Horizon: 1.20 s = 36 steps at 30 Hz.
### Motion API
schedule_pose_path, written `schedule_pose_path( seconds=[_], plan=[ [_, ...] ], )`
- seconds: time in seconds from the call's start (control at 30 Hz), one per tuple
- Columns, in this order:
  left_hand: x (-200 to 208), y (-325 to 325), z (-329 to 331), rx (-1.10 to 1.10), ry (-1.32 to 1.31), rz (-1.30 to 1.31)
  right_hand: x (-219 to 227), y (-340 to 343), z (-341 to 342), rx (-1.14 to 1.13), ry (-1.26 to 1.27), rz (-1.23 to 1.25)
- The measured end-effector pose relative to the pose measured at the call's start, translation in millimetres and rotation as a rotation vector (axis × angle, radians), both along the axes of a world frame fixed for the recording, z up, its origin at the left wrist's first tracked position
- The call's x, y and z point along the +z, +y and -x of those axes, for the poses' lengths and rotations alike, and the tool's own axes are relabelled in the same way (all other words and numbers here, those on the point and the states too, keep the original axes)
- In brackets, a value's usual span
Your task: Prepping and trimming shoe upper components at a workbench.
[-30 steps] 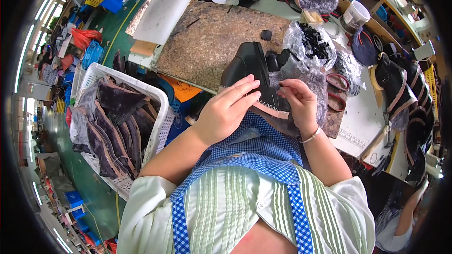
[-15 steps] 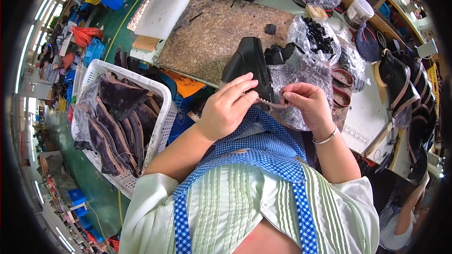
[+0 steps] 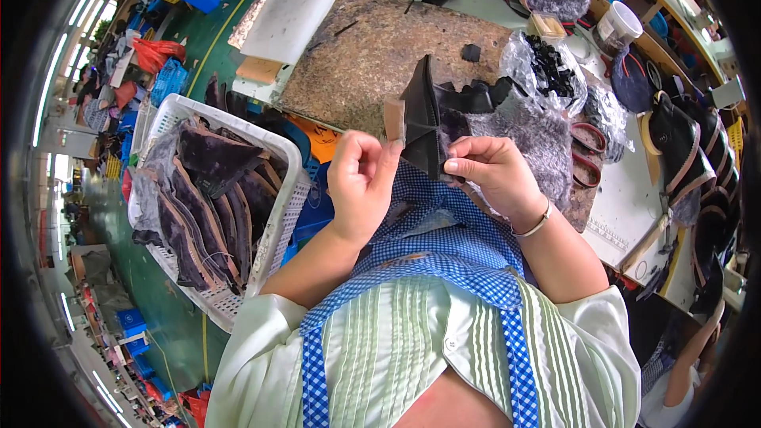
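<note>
Head view: thumb and fingers of the right hand (image 3: 499, 180) pinch the black boot upper (image 3: 425, 128) by its lower edge, at the near side of the mottled brown workboard (image 3: 365, 59). The left hand (image 3: 361, 184) curls beside the upper's tan strip (image 3: 394, 116), its hold indeterminable; left of the workboard stands a white crate (image 3: 284, 226).

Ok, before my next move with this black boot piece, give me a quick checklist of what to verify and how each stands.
1. Right hand pinching the lower edge of the black boot piece: ok.
2. Left hand close to the tan strip: ok.
3. Left thumb and fingers gripping the strip firmly: cannot tell.
4. Stitching along the strip even: cannot tell, too small to see.
5. Brown board free of loose things: not ok, a small dark scrap lies on it.
</note>
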<state>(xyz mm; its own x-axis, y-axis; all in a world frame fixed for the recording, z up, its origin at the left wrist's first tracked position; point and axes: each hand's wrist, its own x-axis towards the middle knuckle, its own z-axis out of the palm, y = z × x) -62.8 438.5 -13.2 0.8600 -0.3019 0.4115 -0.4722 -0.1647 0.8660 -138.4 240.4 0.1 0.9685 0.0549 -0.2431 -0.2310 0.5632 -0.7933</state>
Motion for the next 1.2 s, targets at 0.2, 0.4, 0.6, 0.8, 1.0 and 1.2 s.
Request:
schedule_pose_path(
  seconds=[0.2,0.4,0.6,0.8,1.0,1.2],
  plan=[
    [34,9,21,-0.291,0.958,0.198,-2,9,-19,-0.115,-0.389,0.643],
    [53,0,14,-0.327,1.07,0.29,10,13,-20,-0.323,-0.686,1.215],
    [21,-36,18,-0.345,0.742,0.417,1,6,-14,-0.559,-0.398,0.638],
    [17,-41,22,-0.344,0.506,0.326,4,11,13,-0.323,-0.237,0.324],
    [17,-37,25,-0.326,0.365,0.127,5,16,9,-0.358,-0.242,0.468],
    [-2,-15,18,-0.324,0.22,-0.242,13,10,7,-0.335,-0.314,0.775]
  ],
)
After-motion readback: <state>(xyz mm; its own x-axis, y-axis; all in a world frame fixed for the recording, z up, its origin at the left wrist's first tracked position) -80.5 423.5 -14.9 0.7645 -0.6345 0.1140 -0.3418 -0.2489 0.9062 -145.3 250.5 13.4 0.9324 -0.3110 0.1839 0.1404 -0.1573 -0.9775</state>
